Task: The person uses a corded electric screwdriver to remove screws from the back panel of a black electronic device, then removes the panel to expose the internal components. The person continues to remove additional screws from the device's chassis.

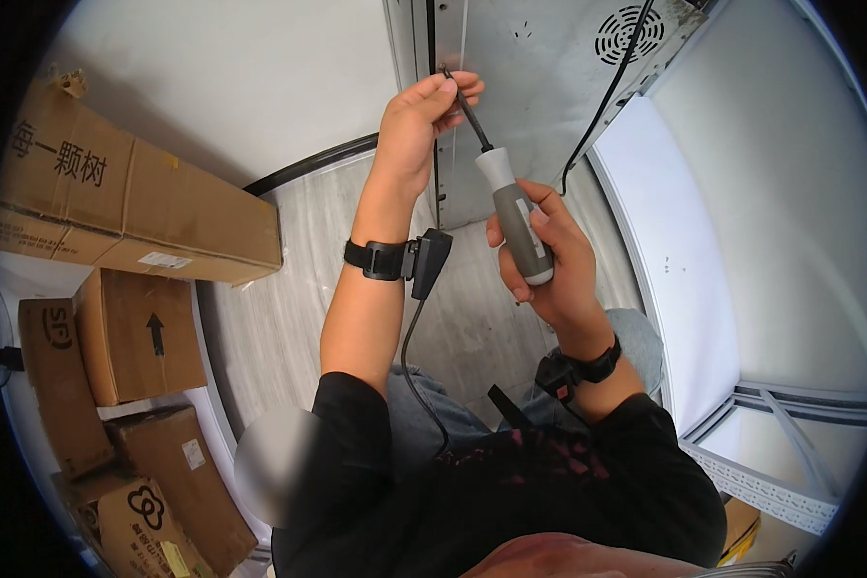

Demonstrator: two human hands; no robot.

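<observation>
My right hand (561, 243) is wrapped round the grey-and-white handle of a screwdriver (520, 217). Its dark shaft slants up and to the left. Near the shaft's tip, my left hand (422, 116) is closed, thumb and index finger pinching the shaft and the other fingers partly spread. The tip rests close to the left edge of a grey metal panel (520, 106). Whether a screw sits at the tip is hidden by my fingers.
A black cable (602, 106) hangs down the panel past a round vent (629, 36). Cardboard boxes (154, 207) are stacked on the left. To the right stand a white panel (674, 231) and a metal shelf frame (771, 472). Below lies a wood-look floor (279, 250).
</observation>
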